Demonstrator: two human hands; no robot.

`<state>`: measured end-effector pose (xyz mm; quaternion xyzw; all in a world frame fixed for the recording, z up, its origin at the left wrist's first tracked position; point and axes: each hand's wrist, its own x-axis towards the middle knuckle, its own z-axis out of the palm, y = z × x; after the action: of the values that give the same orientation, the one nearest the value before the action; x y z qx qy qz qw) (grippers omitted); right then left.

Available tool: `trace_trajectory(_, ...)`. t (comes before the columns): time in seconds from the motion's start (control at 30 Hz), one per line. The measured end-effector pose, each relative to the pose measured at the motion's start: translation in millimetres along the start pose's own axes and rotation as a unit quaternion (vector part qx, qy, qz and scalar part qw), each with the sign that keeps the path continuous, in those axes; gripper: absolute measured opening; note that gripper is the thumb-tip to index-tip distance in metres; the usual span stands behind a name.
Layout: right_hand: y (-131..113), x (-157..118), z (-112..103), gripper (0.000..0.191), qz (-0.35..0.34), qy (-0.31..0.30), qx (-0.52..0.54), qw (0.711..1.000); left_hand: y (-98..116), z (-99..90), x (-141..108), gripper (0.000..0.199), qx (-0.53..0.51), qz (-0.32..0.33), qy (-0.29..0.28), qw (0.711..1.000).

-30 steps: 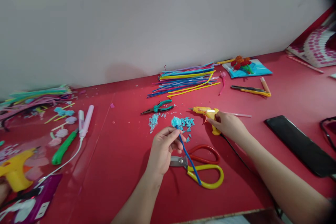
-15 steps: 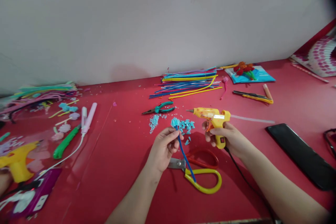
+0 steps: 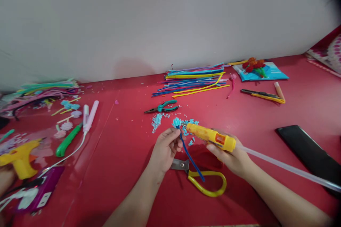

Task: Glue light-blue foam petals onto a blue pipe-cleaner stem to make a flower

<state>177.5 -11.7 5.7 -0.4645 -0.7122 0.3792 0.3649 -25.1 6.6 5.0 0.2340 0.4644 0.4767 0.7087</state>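
Note:
My left hand (image 3: 165, 149) is closed, pinching a pipe-cleaner flower with a light blue head (image 3: 177, 122) and a dark blue stem (image 3: 190, 159) that hangs down to the right. In my right hand (image 3: 231, 158) is a yellow hot glue gun (image 3: 210, 135), a long clear glue stick (image 3: 287, 168) jutting from its back. The nozzle points left and reaches the flower head's right side; whether it touches I cannot tell. Light blue cut pieces (image 3: 191, 142) lie just behind. Below the hands rest scissors (image 3: 207, 193) with one yellow and one red handle, the red one partly hidden.
Green-handled pliers (image 3: 161, 107) and bundled pipe cleaners (image 3: 197, 79) lie further back. A black phone (image 3: 310, 154) is at right. On the left are a green cutter (image 3: 68, 141), a purple power strip (image 3: 45, 191) and another person's hand (image 3: 6, 177) with a second yellow glue gun (image 3: 20, 156).
My right hand has turned the glue gun and brought its nozzle left and down to the flower head. The left hand keeps its hold on the flower. The view has shifted slightly.

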Motion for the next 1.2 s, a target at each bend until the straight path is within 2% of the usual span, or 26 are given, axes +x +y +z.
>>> trace_trajectory(0.17, -3.2, -0.1, 2.5, 0.022, -0.017, -0.001, -0.037, 0.999, 0.2, 1.3, -2.0, 0.016, 0.001, -0.013, -0.011, 1.000)
trace_trajectory(0.47, -7.8, 2.0, 2.8, 0.022, -0.020, -0.014, -0.025, 0.999, -0.3, 0.8, -3.2, 0.014, -0.008, -0.018, -0.016, 1.000)
trace_trajectory(0.7, -8.9, 1.8, 3.3, 0.023, -0.025, -0.001, -0.049, 0.998, -0.4, 1.3, -3.4, 0.014, -0.010, -0.018, -0.018, 1.000)
trace_trajectory(1.2, -7.4, 0.3, 3.9, 0.022, -0.002, -0.003, -0.043, 0.999, 0.6, 1.5, -3.8, 0.013, -0.021, -0.017, -0.026, 0.999)
